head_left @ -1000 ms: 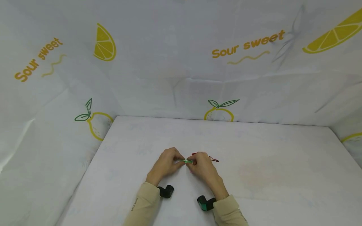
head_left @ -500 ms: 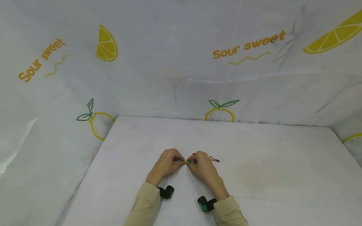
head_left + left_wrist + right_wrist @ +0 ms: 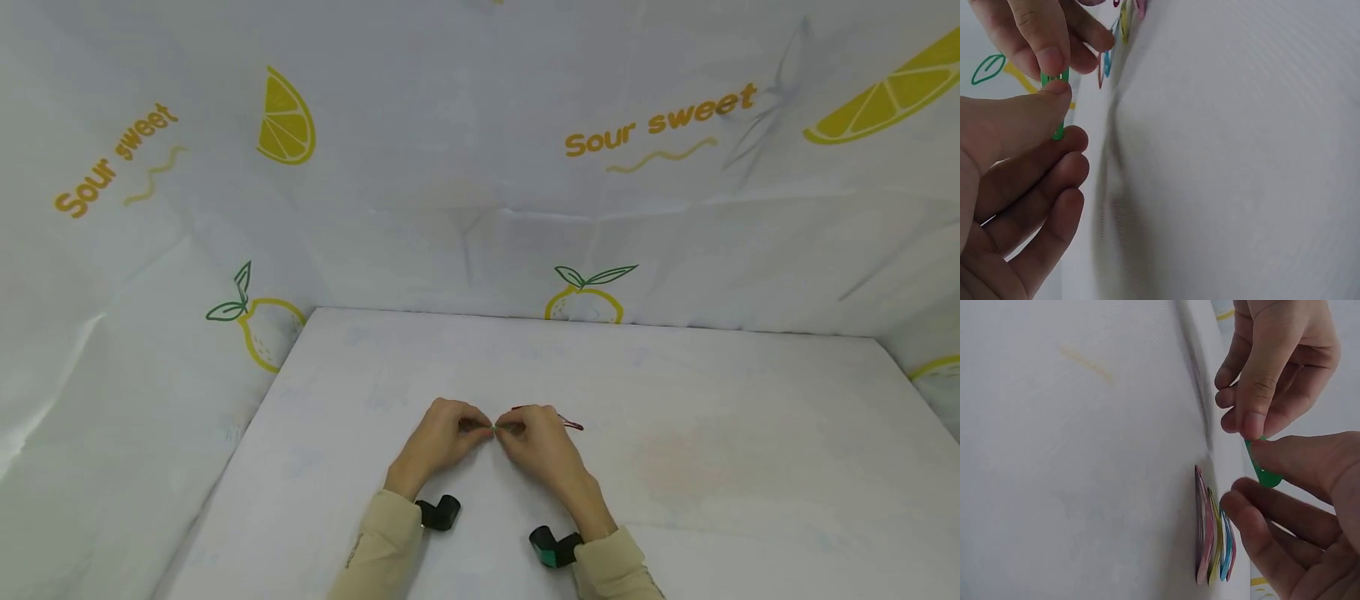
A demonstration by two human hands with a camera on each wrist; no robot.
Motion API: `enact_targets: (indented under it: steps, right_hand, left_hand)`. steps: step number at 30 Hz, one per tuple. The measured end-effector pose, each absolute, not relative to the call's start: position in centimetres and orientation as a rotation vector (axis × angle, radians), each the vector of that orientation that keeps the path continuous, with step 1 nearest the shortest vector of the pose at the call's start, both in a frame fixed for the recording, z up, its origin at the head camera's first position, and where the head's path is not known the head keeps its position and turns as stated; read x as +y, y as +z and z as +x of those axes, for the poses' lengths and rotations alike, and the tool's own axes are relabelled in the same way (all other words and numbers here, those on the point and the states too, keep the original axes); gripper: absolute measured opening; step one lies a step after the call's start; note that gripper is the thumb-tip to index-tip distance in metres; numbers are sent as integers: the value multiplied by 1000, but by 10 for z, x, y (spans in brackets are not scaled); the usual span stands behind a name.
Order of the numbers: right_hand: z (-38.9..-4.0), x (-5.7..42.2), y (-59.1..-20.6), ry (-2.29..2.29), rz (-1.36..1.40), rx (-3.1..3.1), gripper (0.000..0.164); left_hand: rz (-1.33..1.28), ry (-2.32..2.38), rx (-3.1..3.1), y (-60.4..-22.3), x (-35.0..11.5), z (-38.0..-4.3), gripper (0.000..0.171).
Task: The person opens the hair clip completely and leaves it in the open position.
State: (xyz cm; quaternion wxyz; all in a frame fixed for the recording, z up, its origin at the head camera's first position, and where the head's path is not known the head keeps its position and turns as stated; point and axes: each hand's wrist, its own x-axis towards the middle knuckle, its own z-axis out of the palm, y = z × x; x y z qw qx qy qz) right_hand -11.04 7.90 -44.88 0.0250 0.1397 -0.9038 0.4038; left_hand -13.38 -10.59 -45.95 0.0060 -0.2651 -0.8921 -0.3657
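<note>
A green snap hair clip [image 3: 1269, 477] is pinched by both hands at once. My left hand [image 3: 441, 440] grips one end between thumb and index finger, with its other fingers loosely bent. Thumb and fingertips of my right hand [image 3: 546, 446] hold the opposite end, so the two hands meet almost tip to tip. Fingers hide most of the clip in the head view; the left wrist view shows its narrow green edge between the thumbs. Beyond the right hand lies a red hair clip [image 3: 573, 424], partly covered by that hand.
On the white table [image 3: 712, 417], a pink clip [image 3: 1202, 553], a yellow clip [image 3: 1214, 559] and a blue clip [image 3: 1227, 550] lie in a row beside the red one. A white sheet printed with lemons [image 3: 465, 167] hangs behind the table and at its left.
The green clip showed between the fingertips before and is now nearly covered by them in the head view. Both hands keep their pinch and have shifted only slightly.
</note>
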Motion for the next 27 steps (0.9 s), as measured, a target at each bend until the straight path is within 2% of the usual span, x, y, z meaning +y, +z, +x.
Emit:
enact_targets:
  steps: [11,27]
  right_hand:
    - [-98,95,-454,1591,459,-2579,14]
    - [-86,106,-452,1749,408,-2350,14]
  left_hand:
    - [-852,-1213,-2696,-447,-100,-123,9]
    - [-989,-1067,-2407,-442,-90,-105,12]
